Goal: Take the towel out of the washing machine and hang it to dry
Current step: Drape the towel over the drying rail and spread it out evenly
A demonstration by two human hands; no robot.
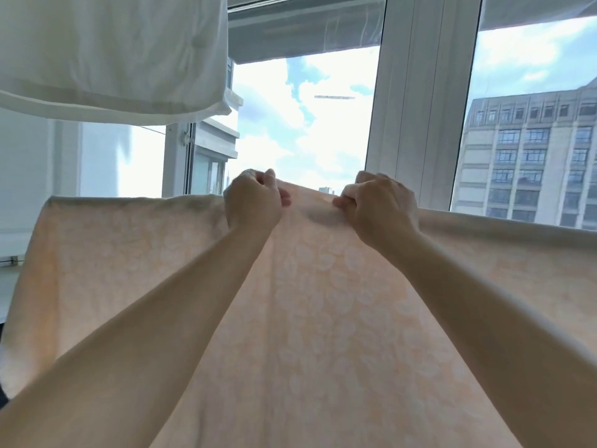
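A large pale peach towel (323, 318) with a faint white flower pattern spreads wide in front of me and fills the lower half of the view. My left hand (253, 202) grips its top edge near the middle, fingers curled over the fabric. My right hand (379, 205) grips the same edge a short way to the right, bunching a fold of cloth. Between the two hands the top edge is pulled taut. What the towel hangs over is hidden behind the cloth.
A white sheet or pillowcase (106, 56) hangs overhead at the upper left. Straight ahead is a big window with a white frame post (416, 92). Outside are sky and a grey office building (529, 156). A white ledge (13, 247) lies low at the left.
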